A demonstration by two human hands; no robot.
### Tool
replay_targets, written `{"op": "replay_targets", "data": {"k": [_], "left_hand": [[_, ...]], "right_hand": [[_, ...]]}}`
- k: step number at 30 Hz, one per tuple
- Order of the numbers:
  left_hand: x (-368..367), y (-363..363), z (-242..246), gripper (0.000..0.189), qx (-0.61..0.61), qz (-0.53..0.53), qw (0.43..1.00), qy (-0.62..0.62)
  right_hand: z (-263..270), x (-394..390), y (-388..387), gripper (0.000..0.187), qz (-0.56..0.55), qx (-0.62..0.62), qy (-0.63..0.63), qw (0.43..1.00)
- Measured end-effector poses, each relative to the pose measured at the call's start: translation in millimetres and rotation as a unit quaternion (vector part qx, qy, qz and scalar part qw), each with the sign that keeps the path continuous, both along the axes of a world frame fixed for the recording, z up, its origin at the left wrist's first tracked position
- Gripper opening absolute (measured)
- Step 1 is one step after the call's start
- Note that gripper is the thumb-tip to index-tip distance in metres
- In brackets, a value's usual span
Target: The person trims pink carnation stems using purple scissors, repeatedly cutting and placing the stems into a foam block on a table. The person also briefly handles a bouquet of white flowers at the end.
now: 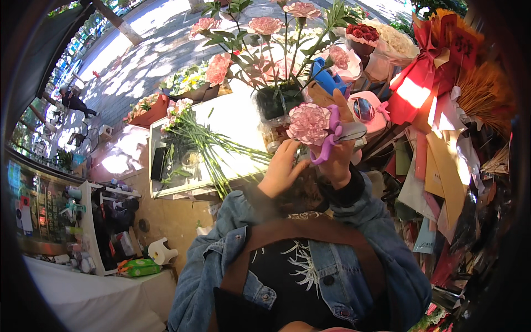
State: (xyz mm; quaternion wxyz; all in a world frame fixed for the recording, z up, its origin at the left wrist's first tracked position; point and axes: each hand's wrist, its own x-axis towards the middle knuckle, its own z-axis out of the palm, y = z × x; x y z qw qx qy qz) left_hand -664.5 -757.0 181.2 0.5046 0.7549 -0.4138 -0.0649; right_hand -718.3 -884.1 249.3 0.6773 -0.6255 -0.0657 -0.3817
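Note:
My right hand (341, 159) is shut on scissors with purple handles (325, 150), their metal blades (351, 131) pointing right and one finger raised behind. Right in front of the handles is a pink carnation (309, 123) with a full, ruffled head. My left hand (282, 170) is just below that bloom, fingertips at its lower edge and thumb apart. The carnation's stem is mostly hidden, so which hand bears it is unclear. Beyond, several tall pink carnations (265, 26) stand in a dark, plastic-wrapped block (278, 101).
Cut carnation stems (211, 145) lie across the white-framed glass-topped table (244, 108), near a black phone (158, 163). A pink cap with sunglasses (366, 108) and a blue tool (327, 76) sit to the right. Wrapping papers (439, 174) crowd the right side; a shelf (93, 224) stands left.

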Motion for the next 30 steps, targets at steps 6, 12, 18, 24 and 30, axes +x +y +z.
{"op": "replay_targets", "data": {"k": [6,12,18,24,30], "left_hand": [[16.6,1.7,-9.8,0.017,-0.032,0.102,0.994,-0.020],[45.9,28.7,7.4,0.010,-0.134,0.183,0.969,0.103],[42.7,33.4,23.1,0.007,-0.195,0.159,0.960,0.119],[39.8,36.2,25.5,0.012,-0.114,0.137,0.979,0.100],[43.9,25.2,40.0,0.015,-0.097,0.173,0.980,-0.001]], "right_hand": [[0.3,-1.7,11.7,0.068,0.011,-0.090,-0.047,0.995],[-60.9,-29.1,-6.7,0.054,0.247,0.036,0.300,0.921],[-151.1,-27.1,6.1,0.056,0.420,0.190,0.391,0.797],[-136.7,-16.2,0.2,0.033,0.358,0.179,0.340,0.851],[-116.1,-32.9,-1.4,0.018,0.315,0.212,0.400,0.834]]}}
